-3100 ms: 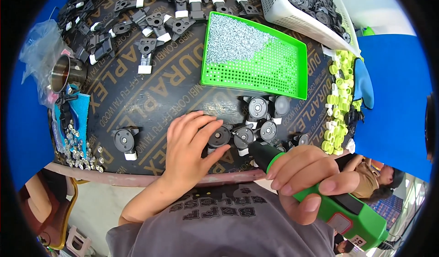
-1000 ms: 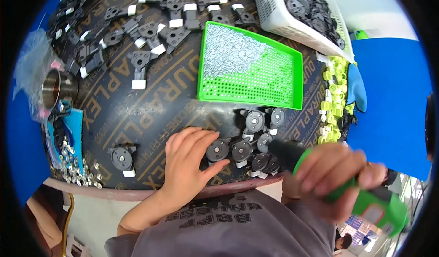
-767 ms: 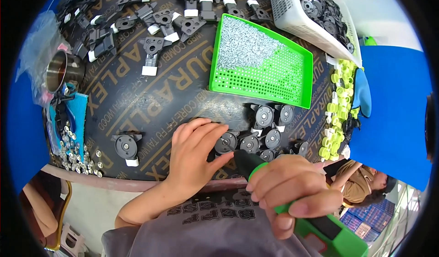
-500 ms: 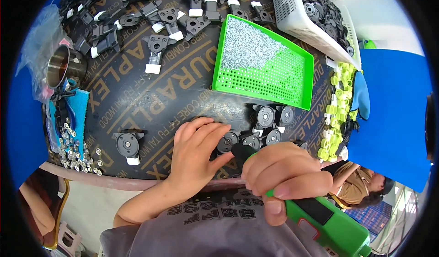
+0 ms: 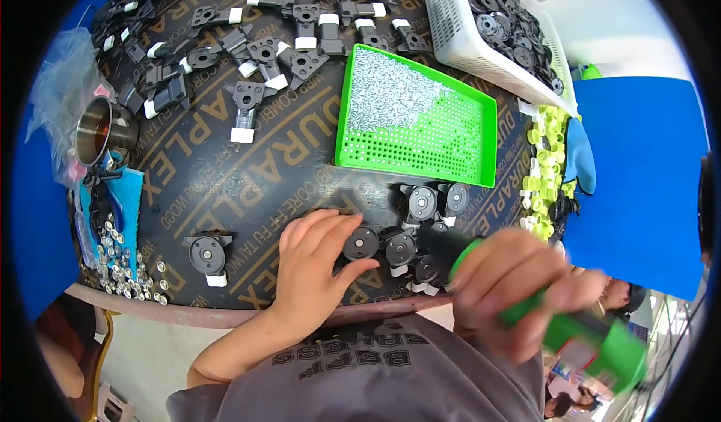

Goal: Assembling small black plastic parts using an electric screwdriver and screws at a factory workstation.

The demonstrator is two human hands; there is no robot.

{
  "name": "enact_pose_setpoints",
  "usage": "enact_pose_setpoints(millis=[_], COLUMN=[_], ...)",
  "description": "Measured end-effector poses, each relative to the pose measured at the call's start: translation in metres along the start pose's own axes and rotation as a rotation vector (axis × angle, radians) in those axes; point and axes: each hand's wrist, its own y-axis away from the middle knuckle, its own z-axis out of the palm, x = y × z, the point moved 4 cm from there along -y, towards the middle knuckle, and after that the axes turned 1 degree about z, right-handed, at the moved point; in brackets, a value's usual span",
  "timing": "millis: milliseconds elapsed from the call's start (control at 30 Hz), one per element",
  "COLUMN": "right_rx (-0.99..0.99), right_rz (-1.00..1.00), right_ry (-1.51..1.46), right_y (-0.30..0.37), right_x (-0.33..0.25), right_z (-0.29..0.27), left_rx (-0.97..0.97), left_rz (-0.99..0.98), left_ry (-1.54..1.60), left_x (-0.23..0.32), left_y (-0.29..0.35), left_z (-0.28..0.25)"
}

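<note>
My left hand [image 5: 312, 260] rests on the table, its thumb and fingers curved round a black bracket with a round disc [image 5: 360, 242] on top. My right hand [image 5: 518, 287] is closed round a green electric screwdriver [image 5: 593, 343], blurred by motion. The screwdriver's black nose points left, above a small group of similar disc-topped brackets, partly covering them. Among that group are a bracket [image 5: 422, 203] at the back and another [image 5: 400, 249] right beside the held one. One more disc-topped bracket [image 5: 207, 255] stands alone left of my left hand.
Beyond my hands lies a green perforated tray [image 5: 417, 173] of small screws. A white basket [image 5: 443, 24] of black discs stands at the far right. Black brackets with white ends [image 5: 248, 99] lie across the back. Yellow-green caps [image 5: 537, 189], a metal cup [image 5: 98, 133] and small round metal pieces [image 5: 124, 257] flank the sides.
My right hand has drawn the screwdriver right, away from the bracket at my left hand, whose disc now shows uncovered. My left hand stays around that bracket. The view has shifted slightly.
</note>
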Motion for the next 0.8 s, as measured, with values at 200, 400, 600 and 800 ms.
enact_pose_setpoints(millis=[200,400,600,800], right_rx=[0.315,0.319,0.323,0.279], right_rz=[0.121,0.081,0.069,0.094], right_ry=[0.241,0.313,0.266,0.195], right_y=[-0.01,-0.006,-0.006,-0.008], right_x=[0.074,0.08,0.081,0.056], right_z=[-0.052,-0.056,-0.06,-0.055], left_rx=[-0.005,-0.022,-0.029,-0.014], left_rz=[-0.035,-0.031,-0.021,-0.035], left_ry=[0.019,0.003,-0.02,-0.028], left_x=[-0.002,-0.001,0.0,-0.003], left_y=[-0.001,-0.003,-0.002,-0.001], left_z=[0.0,0.0,0.0,0.0])
